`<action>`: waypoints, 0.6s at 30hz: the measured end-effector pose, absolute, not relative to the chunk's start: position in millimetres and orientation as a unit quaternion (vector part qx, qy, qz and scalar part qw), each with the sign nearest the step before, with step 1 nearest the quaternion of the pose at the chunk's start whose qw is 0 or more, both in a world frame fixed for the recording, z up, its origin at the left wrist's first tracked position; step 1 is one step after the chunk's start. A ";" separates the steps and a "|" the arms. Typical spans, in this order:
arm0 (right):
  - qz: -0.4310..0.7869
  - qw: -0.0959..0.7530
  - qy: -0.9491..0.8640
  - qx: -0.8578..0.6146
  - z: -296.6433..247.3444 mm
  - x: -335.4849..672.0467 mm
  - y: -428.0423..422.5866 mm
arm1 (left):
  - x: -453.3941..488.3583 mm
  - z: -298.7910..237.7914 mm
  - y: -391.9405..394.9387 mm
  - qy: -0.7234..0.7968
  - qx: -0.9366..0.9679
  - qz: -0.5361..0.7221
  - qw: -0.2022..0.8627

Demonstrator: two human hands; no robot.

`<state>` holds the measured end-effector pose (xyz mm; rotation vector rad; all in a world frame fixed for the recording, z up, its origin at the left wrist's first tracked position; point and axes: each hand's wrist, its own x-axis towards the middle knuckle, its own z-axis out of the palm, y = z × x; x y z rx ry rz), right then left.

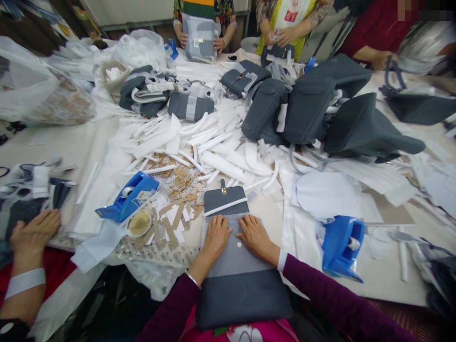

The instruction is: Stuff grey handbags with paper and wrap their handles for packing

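Both hands lie open and flat, the left hand [215, 240] and right hand [256, 236] resting on a grey handbag [242, 299] that lies on the cluttered worktable [392, 287]. Just left of it, a small round dish [139, 224] holds something tan, beside a blue tape dispenser [128, 197]. Far left, a translucent plastic bag [24, 80] bulges, its contents unclear.

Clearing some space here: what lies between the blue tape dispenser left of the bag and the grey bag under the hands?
In the head view, tan strips and white scraps lie between the blue tape dispenser and the grey bag.
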<state>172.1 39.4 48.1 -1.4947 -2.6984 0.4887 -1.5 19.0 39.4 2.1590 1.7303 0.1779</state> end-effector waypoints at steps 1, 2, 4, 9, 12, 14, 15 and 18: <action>0.156 0.006 -0.861 -0.485 47.5 173.2 40.4 | -1.1 39.4 18.9 0.616 0.766 0.057 0.177; 0.154 0.004 -0.858 -0.490 46.7 174.3 41.4 | -0.7 39.5 18.8 0.618 0.765 0.051 0.173; 0.149 0.004 -0.853 -0.501 44.8 176.9 43.1 | -0.1 40.2 18.9 0.622 0.763 0.044 0.171; 0.153 0.010 -0.845 -0.512 43.0 184.2 46.7 | 0.8 41.9 20.8 0.626 0.757 0.040 0.183; 0.170 0.021 -0.846 -0.505 43.8 188.4 48.5 | 1.6 41.5 21.7 0.633 0.754 0.036 0.172; 0.181 0.028 -0.848 -0.497 43.5 190.8 49.9 | 2.1 41.4 21.7 0.635 0.754 0.031 0.164; 0.186 0.031 -0.850 -0.493 43.0 191.9 50.6 | 2.2 41.7 21.5 0.636 0.755 0.029 0.161; 0.196 0.037 -0.851 -0.485 41.5 194.2 52.9 | 1.7 43.7 20.4 0.634 0.758 0.031 0.151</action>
